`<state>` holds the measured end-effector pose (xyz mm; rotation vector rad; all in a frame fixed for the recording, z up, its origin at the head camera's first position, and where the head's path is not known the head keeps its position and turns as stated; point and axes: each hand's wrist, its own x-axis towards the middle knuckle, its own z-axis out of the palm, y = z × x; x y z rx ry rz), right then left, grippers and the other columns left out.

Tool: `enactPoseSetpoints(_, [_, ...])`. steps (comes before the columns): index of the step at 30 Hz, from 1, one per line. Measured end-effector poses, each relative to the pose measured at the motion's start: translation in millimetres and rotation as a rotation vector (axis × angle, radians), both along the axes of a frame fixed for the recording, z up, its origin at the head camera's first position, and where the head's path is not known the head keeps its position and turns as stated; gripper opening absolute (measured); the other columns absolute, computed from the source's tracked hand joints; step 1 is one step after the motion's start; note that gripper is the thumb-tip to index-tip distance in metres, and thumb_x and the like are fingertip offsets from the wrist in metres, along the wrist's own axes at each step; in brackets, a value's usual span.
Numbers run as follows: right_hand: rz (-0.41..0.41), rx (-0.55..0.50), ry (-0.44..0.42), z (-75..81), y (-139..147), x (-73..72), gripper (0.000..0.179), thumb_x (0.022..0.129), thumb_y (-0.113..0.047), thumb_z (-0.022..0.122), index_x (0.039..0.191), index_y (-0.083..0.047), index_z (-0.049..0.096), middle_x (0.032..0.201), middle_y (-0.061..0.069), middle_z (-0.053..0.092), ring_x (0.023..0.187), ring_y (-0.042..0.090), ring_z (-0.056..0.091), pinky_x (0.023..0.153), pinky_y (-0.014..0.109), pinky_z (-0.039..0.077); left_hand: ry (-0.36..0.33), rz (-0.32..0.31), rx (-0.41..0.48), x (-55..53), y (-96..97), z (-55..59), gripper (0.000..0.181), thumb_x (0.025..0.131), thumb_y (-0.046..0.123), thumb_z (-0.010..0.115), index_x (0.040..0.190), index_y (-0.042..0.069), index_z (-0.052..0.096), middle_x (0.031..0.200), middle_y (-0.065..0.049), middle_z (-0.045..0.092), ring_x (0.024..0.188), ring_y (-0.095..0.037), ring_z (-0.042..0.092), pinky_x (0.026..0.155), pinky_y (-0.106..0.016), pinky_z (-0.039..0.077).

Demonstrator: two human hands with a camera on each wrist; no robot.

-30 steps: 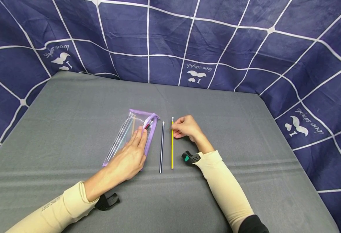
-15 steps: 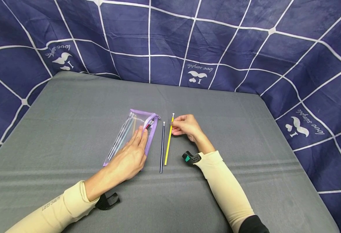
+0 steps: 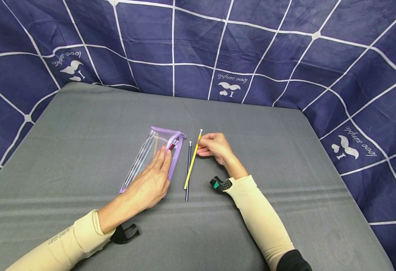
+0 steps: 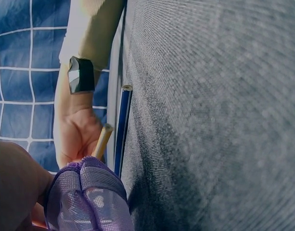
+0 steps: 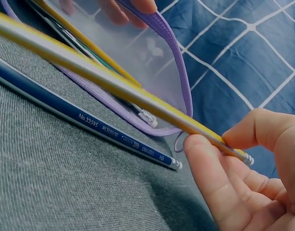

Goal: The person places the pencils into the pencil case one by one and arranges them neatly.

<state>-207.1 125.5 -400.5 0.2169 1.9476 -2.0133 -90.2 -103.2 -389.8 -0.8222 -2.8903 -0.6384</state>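
Note:
My right hand (image 3: pixel 214 146) pinches a yellow pencil (image 3: pixel 192 162) near its white eraser end, between thumb and fingers. The pencil slants over a dark blue pencil (image 5: pixel 89 115), which lies on the grey cloth. To the left is a clear pencil case (image 3: pixel 141 162) with purple edging, its zipped side gaping open. My left hand (image 3: pixel 154 177) holds the case by the upper edge of that opening, fingers stretched across the film and the thumb hidden in the head view. Several pencils show inside, including an orange one (image 5: pixel 109 55).
A grey cloth (image 3: pixel 269 143) covers the table, with a few folds across it. Navy curtains (image 3: pixel 198 45) with white grid lines stand behind and at both sides. A black band (image 3: pixel 125 234) sits at the left wrist, another band (image 3: pixel 220 183) at the right.
My right hand has lifted the yellow pencil from beside the blue one and shifted slightly left. The pencil's lower end has swung left across the blue pencil. My left hand stays put.

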Motion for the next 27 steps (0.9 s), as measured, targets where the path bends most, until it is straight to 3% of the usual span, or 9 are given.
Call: enactPoseSetpoints(27, [-0.035, -0.154, 0.052, -4.4, -15, 2.6, 0.012, 0.087, 0.010, 0.056, 0.083, -0.001, 0.059, 0.066, 0.011, 0.066, 0.057, 0.016, 0.069, 0.057, 0.025, 0.058, 0.014, -0.008, -0.004, -1.2, 0.1, -0.4, 0.070, 0.088, 0.006, 0.060, 0.146, -0.017, 0.029, 0.153, -0.035, 0.024, 0.139, -0.048, 0.031, 0.103, -0.060, 0.040])
